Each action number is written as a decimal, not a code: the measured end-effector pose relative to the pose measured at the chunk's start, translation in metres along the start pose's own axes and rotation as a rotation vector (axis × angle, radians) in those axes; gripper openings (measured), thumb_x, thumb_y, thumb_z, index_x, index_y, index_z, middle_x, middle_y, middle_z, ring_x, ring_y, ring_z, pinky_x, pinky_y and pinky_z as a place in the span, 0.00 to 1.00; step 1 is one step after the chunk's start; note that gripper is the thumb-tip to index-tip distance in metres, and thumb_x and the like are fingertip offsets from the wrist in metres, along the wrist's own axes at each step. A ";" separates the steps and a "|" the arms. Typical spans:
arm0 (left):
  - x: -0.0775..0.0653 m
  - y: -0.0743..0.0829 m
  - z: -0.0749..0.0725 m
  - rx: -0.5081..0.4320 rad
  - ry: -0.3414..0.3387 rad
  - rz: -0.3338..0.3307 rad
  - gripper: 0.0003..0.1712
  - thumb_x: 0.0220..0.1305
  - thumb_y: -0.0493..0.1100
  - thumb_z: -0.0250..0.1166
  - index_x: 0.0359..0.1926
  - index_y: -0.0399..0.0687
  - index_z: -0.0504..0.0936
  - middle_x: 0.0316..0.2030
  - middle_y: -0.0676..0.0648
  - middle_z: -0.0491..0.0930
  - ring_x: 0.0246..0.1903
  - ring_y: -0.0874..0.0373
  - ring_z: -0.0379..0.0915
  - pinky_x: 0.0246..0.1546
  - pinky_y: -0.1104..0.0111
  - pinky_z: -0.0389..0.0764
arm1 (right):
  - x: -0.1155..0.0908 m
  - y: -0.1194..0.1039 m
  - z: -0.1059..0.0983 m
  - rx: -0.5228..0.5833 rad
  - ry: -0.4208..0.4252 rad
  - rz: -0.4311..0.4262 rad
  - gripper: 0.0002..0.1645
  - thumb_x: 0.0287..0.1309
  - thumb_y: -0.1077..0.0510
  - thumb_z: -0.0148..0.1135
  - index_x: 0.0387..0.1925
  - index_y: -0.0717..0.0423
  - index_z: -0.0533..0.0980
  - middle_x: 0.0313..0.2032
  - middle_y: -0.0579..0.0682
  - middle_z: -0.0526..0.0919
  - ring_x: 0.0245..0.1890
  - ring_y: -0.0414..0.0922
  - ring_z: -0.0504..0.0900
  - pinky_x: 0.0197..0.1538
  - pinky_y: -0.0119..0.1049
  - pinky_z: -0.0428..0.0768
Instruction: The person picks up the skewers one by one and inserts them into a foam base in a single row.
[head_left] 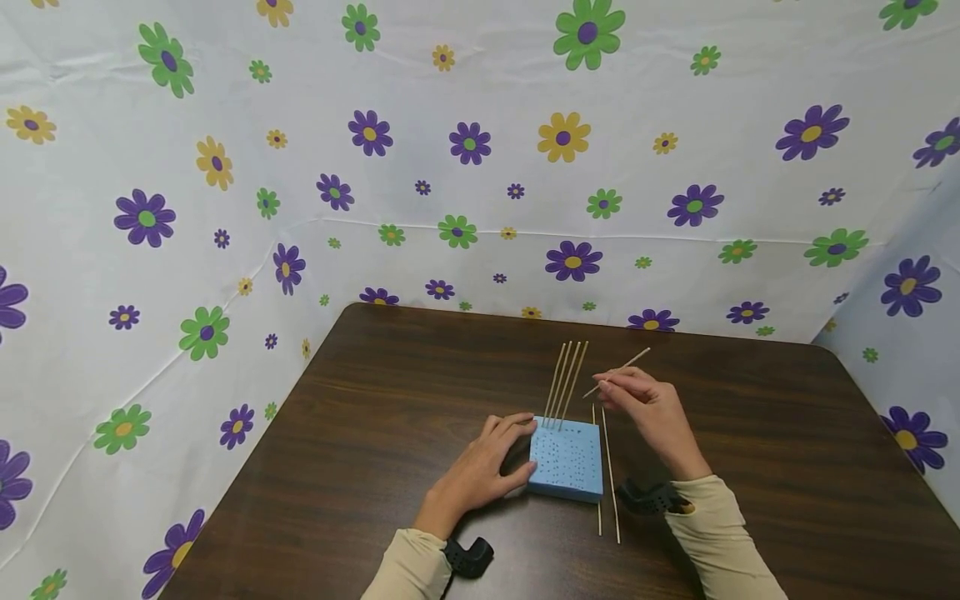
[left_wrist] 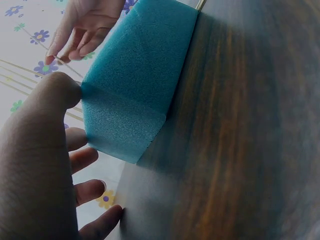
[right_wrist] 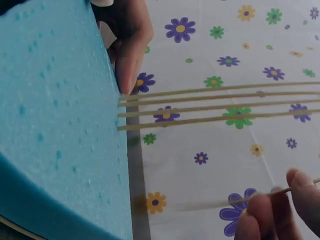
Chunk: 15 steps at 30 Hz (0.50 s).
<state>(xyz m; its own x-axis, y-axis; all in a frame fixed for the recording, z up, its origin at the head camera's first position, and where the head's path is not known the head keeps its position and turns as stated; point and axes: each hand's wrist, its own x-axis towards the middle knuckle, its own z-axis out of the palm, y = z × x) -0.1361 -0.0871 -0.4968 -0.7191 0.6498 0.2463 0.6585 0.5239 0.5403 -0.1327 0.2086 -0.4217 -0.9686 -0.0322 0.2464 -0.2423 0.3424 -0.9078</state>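
A light-blue foam block [head_left: 566, 458], its top dotted with small holes, sits on the table. Several thin wooden sticks [head_left: 555, 383] stand in a row along its far edge, leaning slightly. My left hand [head_left: 480, 467] holds the block at its left side, thumb on the near part and fingers round the far corner. Between thumb and fingertips, my right hand [head_left: 652, 408] pinches another wooden stick [head_left: 633, 360], slanted in the air right of the row. In the right wrist view, the lower end of that held stick [right_wrist: 215, 205] is blurred and points toward the block.
Two loose sticks lie along the block's right side: one stick [head_left: 611, 479] in full view, the other stick [head_left: 600, 521] partly hidden by the block. The dark wooden table [head_left: 360, 442] ends at a white flowered cloth [head_left: 450, 100] behind and at the sides.
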 end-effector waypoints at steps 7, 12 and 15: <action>0.001 0.000 0.000 0.018 0.017 0.027 0.33 0.77 0.60 0.56 0.77 0.56 0.68 0.77 0.51 0.65 0.61 0.57 0.67 0.56 0.55 0.80 | -0.002 -0.008 0.010 -0.127 0.045 -0.035 0.12 0.69 0.57 0.67 0.49 0.56 0.88 0.42 0.56 0.91 0.37 0.33 0.89 0.44 0.22 0.83; 0.000 -0.001 0.001 0.028 0.025 0.035 0.33 0.78 0.61 0.55 0.76 0.55 0.68 0.77 0.51 0.65 0.61 0.57 0.67 0.56 0.56 0.80 | -0.004 -0.011 0.021 -0.181 0.078 -0.085 0.10 0.65 0.61 0.70 0.46 0.60 0.87 0.40 0.55 0.92 0.35 0.29 0.88 0.42 0.21 0.82; 0.000 -0.001 0.001 0.030 0.024 0.034 0.33 0.77 0.61 0.56 0.76 0.55 0.68 0.77 0.51 0.65 0.61 0.57 0.67 0.55 0.57 0.80 | -0.004 -0.012 0.025 -0.235 0.072 -0.106 0.08 0.64 0.62 0.71 0.44 0.59 0.88 0.38 0.53 0.92 0.34 0.31 0.88 0.42 0.21 0.82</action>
<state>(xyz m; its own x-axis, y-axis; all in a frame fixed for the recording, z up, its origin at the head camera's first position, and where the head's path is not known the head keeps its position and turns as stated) -0.1364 -0.0873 -0.4979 -0.7015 0.6538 0.2837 0.6884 0.5185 0.5072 -0.1268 0.1811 -0.4202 -0.9301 -0.0155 0.3670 -0.3146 0.5496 -0.7739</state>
